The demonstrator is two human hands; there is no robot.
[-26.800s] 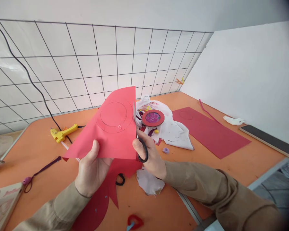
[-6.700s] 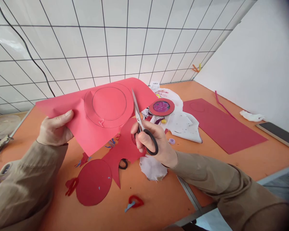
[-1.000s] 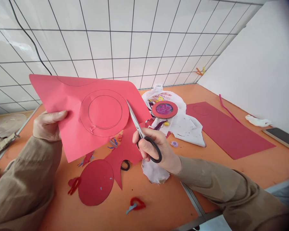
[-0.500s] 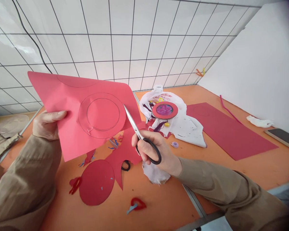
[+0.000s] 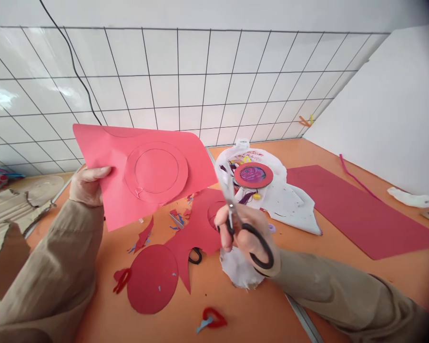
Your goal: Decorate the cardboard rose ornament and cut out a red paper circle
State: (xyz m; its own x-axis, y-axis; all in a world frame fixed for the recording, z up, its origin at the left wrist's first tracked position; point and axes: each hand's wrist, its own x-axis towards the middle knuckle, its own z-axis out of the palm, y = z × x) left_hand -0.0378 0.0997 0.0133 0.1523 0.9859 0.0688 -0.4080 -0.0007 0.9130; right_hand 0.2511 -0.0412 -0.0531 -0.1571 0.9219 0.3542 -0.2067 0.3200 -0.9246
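Observation:
My left hand [image 5: 87,186] grips the left edge of a red paper sheet [image 5: 198,166], thumb on the front. Two drawn circles, one inside the other, show on the raised sheet. In my right hand [image 5: 252,226] is a pair of scissors [image 5: 231,206] with black handles, blades pointing up and blurred by motion. The blades stand to the right of the sheet, apart from its drawn circles. Below lie a cut red disc [image 5: 152,278], a ragged red paper offcut [image 5: 196,224] and a black scissor handle [image 5: 196,257] partly under that offcut.
A white plastic bag [image 5: 289,202] bears a red-rimmed disc with a purple rose [image 5: 252,175]. Another red sheet [image 5: 357,209] lies at right. Red looped pieces [image 5: 214,318], white scrap [image 5: 238,269] and cardboard [image 5: 10,238] are about. Tiled wall [image 5: 196,88] stands behind.
The scissors in my right hand have moved right, away from the paper's drawn circles. The view has shifted, showing more wall above. My left hand still holds the sheet.

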